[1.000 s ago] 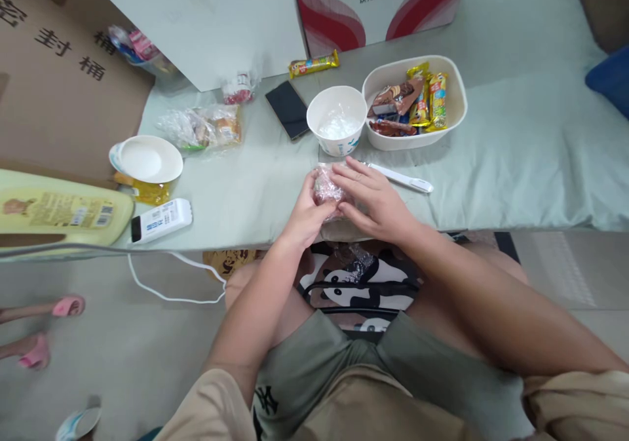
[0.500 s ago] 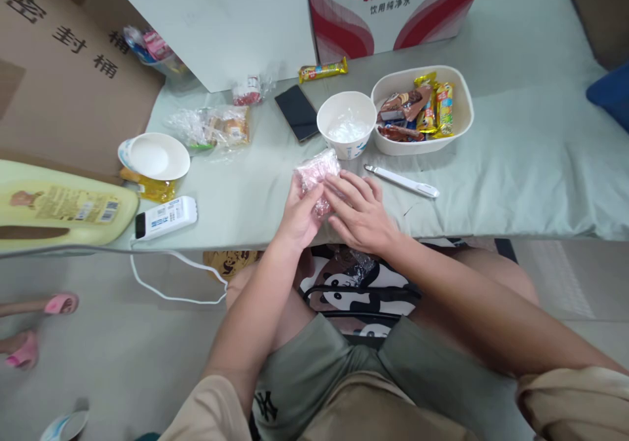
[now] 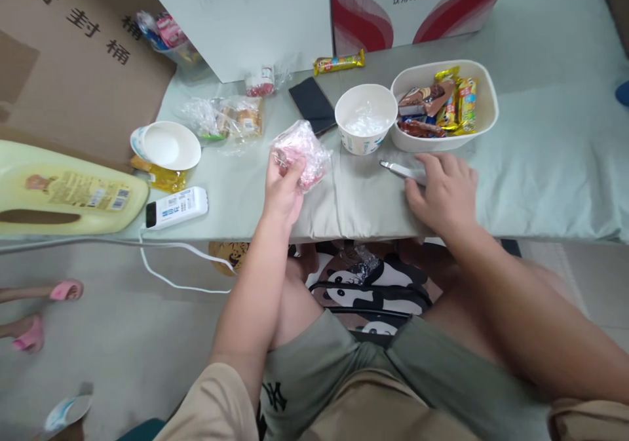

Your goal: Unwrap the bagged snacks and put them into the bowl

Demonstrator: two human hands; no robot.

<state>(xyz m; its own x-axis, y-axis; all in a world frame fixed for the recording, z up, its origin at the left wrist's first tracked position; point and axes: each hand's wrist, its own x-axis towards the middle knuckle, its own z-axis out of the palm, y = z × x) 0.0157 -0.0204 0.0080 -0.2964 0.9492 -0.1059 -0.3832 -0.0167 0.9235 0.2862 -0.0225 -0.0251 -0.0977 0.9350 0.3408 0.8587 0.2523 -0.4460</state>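
My left hand [image 3: 285, 189] is closed around a pink and white packet in clear crinkled plastic [image 3: 303, 153], held up over the front of the cloth-covered surface. My right hand [image 3: 445, 192] lies over the handle of a slim white utility knife [image 3: 393, 168], thumb on one side and fingers on the other. The knife's metal tip points left, and its handle end is hidden under the hand. Just behind stand a white paper bowl [image 3: 366, 123] with clear plastic inside and an oval white tub [image 3: 484, 123] of wrapped snacks.
A dark phone [image 3: 313, 105], a yellow-wrapped bar [image 3: 339, 63] and bagged pastries [image 3: 246, 116] lie farther back. On the left are a tilted paper bowl [image 3: 170, 146], a white power strip [image 3: 179, 208] with its cable, and a large yellow jug [image 3: 73, 189]. Boxes [image 3: 422, 8] stand behind.
My right hand has left the packet and moved right onto the utility knife. My left hand keeps the packet and has lifted it slightly away. The view has shifted a little.
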